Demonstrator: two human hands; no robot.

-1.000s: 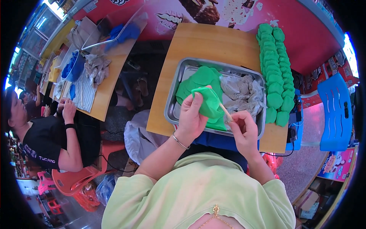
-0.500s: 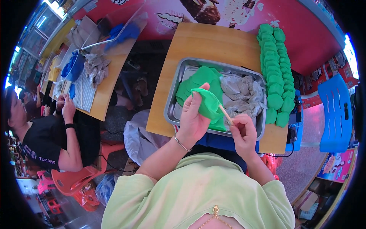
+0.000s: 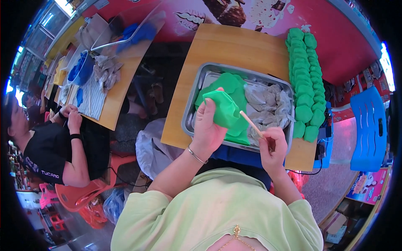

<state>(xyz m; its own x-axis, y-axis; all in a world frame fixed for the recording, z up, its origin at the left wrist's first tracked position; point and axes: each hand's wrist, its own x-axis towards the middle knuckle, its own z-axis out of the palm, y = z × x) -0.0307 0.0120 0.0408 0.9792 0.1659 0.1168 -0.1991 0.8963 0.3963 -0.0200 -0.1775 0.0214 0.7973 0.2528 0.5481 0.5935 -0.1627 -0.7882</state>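
My left hand (image 3: 208, 130) is closed on a thin green fabric-like piece (image 3: 224, 109), held up over the steel tray (image 3: 186, 112) with the thumb on top. My right hand (image 3: 273, 147) grips a slim pale wooden stick (image 3: 252, 124). The stick points up and left, its tip just beside the green piece. Below, in the tray's left side, lie more flat green pieces (image 3: 234, 81). Crumpled beige-grey bundles in what looks like clear film (image 3: 270, 100) fill its right side. The fingers behind the green piece are mostly hidden.
Rows of rounded green pieces (image 3: 303, 85) line the right side of the wooden table (image 3: 234, 42). At the left, a person in black (image 3: 54, 154) works at another table with a blue tub (image 3: 81, 71). A blue chair (image 3: 367, 129) stands at the right.
The stick has come away from the green piece, my right hand moving slightly right and down. My left hand has shifted a little left, with the green piece showing flatter.
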